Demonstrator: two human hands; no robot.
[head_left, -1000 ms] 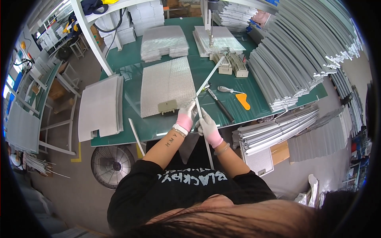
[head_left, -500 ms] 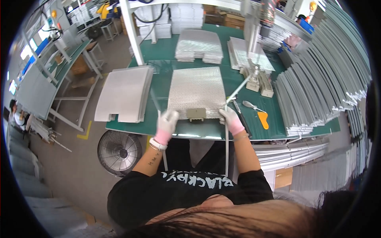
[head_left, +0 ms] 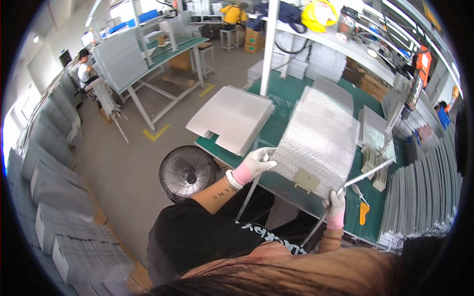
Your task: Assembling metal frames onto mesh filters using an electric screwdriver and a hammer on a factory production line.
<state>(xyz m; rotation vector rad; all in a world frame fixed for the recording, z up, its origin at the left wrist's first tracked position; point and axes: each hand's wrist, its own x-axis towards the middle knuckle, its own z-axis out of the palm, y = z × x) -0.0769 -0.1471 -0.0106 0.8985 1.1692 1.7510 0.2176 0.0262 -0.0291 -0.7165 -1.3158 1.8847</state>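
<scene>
A silver mesh-textured panel lies tilted in front of me, and a beige rectangular block with small tabs sits at its near edge. My left hand, gloved white with a pink cuff, is closed at the panel's near left corner. A pale narrow strip runs down below that hand; whether the fingers touch it is hidden. At the near right corner, my right hand is closed around a second long pale strip, which slants past the panel's edge.
A stack of white notched panels lies on the green table. On the right are a screwdriver, an orange-handled tool, beige blocks and upright grey panels. A floor fan stands left; a seated person is beyond.
The whole view has swung left, bringing more floor and the far bench in. The mesh panel now looks slanted, and my left hand has come up to its corner. The right hand keeps its strip.
</scene>
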